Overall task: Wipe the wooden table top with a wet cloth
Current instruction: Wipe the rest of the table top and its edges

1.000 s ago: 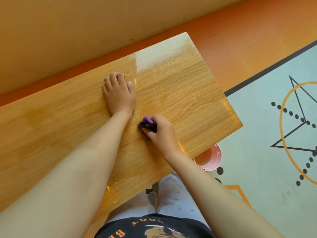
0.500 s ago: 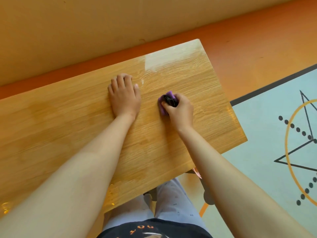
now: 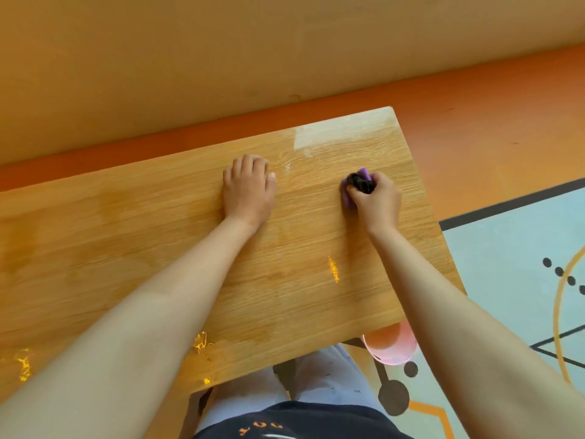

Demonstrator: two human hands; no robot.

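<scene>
The fingers of your right hand (image 3: 376,201) are curled tight round the bunched purple cloth (image 3: 347,196), pressing it onto the wooden table top (image 3: 126,248) near its far right corner; your left hand (image 3: 248,191) lies flat beside it, fingers straight and close together, bracing the board; you look to be mid-wipe, with a wet sheen along the far right edge; the next stroke probably calls for even pressure along the grain toward the duller near side; a pink basin (image 3: 392,346) sits below the near right corner.

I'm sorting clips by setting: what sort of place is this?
Probably an indoor playroom or classroom, though that's not certain: a wooden table stands near a plain wall on an orange floor, beside a pale mat printed with geometric shapes.
</scene>
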